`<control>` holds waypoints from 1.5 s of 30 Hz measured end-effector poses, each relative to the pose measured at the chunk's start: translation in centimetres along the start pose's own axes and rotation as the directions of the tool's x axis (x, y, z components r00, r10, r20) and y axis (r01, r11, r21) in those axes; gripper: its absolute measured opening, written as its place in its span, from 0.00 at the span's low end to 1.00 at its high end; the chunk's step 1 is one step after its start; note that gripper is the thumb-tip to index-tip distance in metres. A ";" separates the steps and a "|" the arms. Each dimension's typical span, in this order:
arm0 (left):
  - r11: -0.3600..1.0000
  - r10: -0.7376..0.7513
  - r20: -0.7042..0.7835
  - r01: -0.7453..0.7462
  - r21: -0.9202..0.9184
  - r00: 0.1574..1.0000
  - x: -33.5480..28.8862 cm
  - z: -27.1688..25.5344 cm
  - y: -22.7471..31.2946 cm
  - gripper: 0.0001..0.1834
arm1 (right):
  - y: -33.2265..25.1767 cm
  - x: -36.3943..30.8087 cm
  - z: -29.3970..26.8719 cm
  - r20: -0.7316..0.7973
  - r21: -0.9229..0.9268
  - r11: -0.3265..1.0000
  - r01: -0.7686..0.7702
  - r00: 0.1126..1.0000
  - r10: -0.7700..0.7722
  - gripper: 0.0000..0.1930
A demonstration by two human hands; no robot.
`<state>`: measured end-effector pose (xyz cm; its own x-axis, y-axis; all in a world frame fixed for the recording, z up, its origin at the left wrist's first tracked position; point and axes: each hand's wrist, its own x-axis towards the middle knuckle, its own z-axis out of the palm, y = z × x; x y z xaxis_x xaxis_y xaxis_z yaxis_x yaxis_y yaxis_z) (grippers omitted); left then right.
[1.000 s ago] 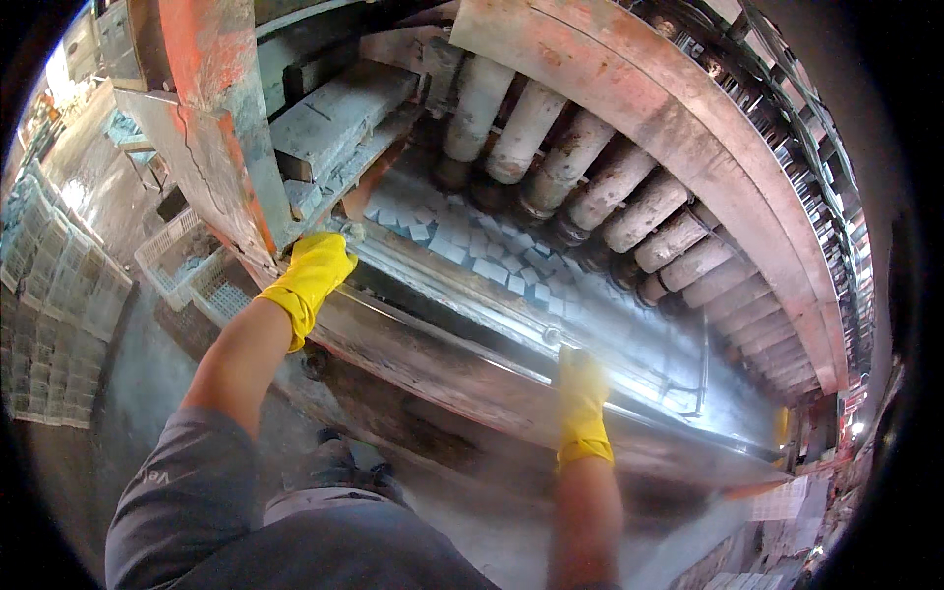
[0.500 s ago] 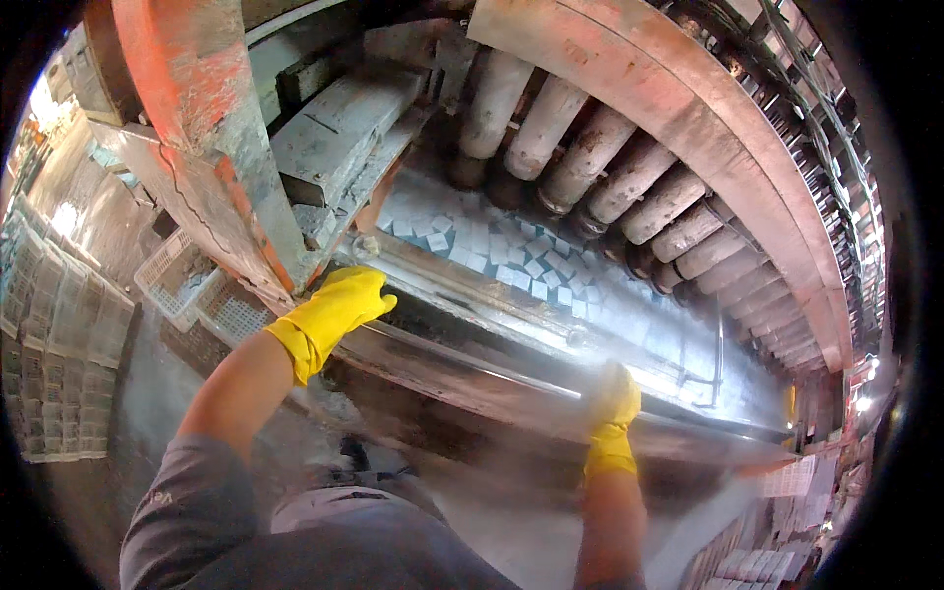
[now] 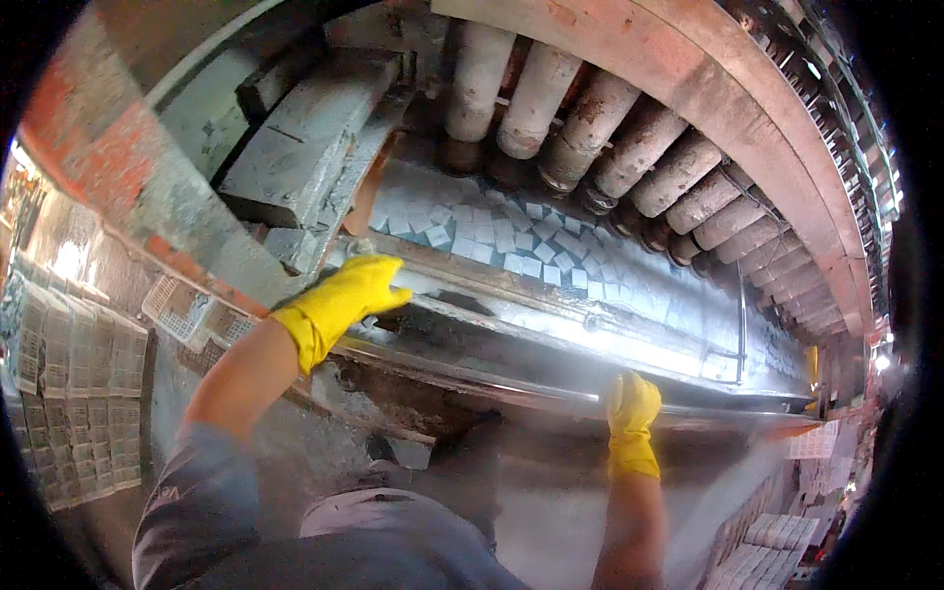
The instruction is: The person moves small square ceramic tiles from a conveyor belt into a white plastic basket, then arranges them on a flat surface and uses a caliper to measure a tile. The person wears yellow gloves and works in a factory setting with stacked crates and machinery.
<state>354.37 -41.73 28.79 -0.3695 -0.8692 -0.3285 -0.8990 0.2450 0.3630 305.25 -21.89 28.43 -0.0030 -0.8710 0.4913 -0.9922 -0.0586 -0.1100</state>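
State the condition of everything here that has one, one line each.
Left hand: yellow-gloved, thumb spread
Right hand: yellow-gloved, curled closed
White tiles: loose, scattered unevenly
Cylinders: lined up, grimy
Left beam: orange paint worn
Crates: stacked
Small baskets: side by side

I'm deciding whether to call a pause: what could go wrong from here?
The left gloved hand is close to the worn orange-and-grey beam, so the glove might snag on it. The right gloved hand is at the shiny front edge; if that is slick, the hand could slip. The pale square pieces lie at odd angles near the thick cylinders, so they might shift or jam if anything there moves.
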 end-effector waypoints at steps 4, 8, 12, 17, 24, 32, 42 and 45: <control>0.979 -0.115 -0.120 0.133 0.155 0.986 7.1 2.1 -7.2 0.42 | -0.3 2.2 0.3 0.023 0.096 0.995 0.022 0.999 -0.025 0.14; 0.915 -0.241 -0.087 0.256 0.312 0.967 11.3 1.8 -7.8 0.40 | 1.8 2.8 0.5 0.083 0.083 0.996 0.026 0.996 -0.033 0.13; 0.913 -0.327 -0.099 0.341 0.223 0.940 14.6 3.9 -10.6 0.40 | 2.8 4.5 1.3 0.129 0.095 0.995 0.012 0.991 -0.025 0.14; 0.876 -0.391 -0.041 0.386 0.288 0.919 17.9 4.4 -11.1 0.35 | 4.4 6.3 2.1 0.169 0.136 0.990 0.022 0.985 -0.045 0.16; 0.834 -0.511 -0.079 0.516 0.196 0.856 20.6 3.7 -8.4 0.34 | 4.7 8.9 2.7 0.190 0.127 0.992 -0.016 0.982 -0.008 0.16; 0.907 -0.393 -0.085 0.401 0.130 0.916 23.6 3.8 -10.6 0.26 | 4.6 11.0 3.9 0.100 0.145 0.989 0.011 0.995 -0.026 0.14; 0.861 -0.357 -0.287 0.432 0.269 0.889 23.3 3.8 -12.1 0.21 | 5.5 12.1 5.6 0.136 0.207 0.978 0.008 0.990 -0.036 0.14; 0.857 -0.349 -0.287 0.428 0.287 0.892 24.5 3.1 -11.7 0.21 | 5.4 13.1 5.9 0.104 0.145 0.989 0.025 0.994 -0.041 0.14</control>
<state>355.14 -64.53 13.76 0.0517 -0.9842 -0.1693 -0.9961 -0.0385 -0.0800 300.61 -36.51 29.15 0.0502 -0.9138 0.4031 -0.9635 -0.1506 -0.2214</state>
